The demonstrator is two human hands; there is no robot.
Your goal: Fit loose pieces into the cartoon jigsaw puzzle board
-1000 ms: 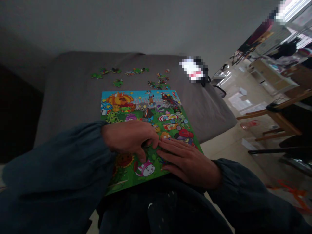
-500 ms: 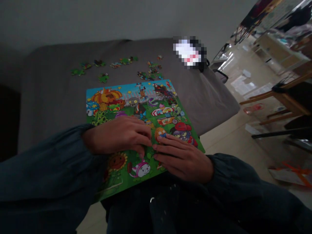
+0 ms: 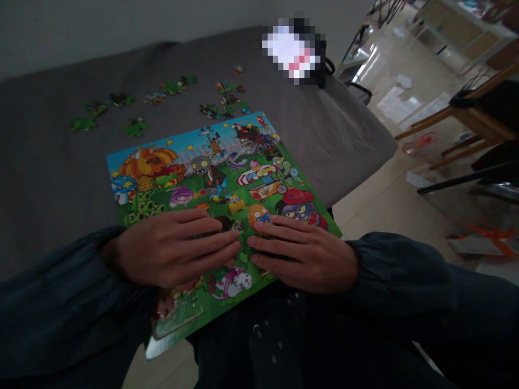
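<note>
Jigsaw puzzle (image 3: 219, 178) showing a bright cartoon garden of pumpkins, plants and zombies lies tilted on a grey padded bed (image 3: 60, 178), its near end against the person's dark trousers (image 3: 263, 346) and one corner jutting past the bed. The left hand (image 3: 172, 248) and right hand (image 3: 302, 256) lie flat on it, fingertips nearly meeting, gripping nothing. A shifted knee or uneven pressing could tip the board, spilling its pieces. Loose pieces (image 3: 135, 127) lie beyond it.
</note>
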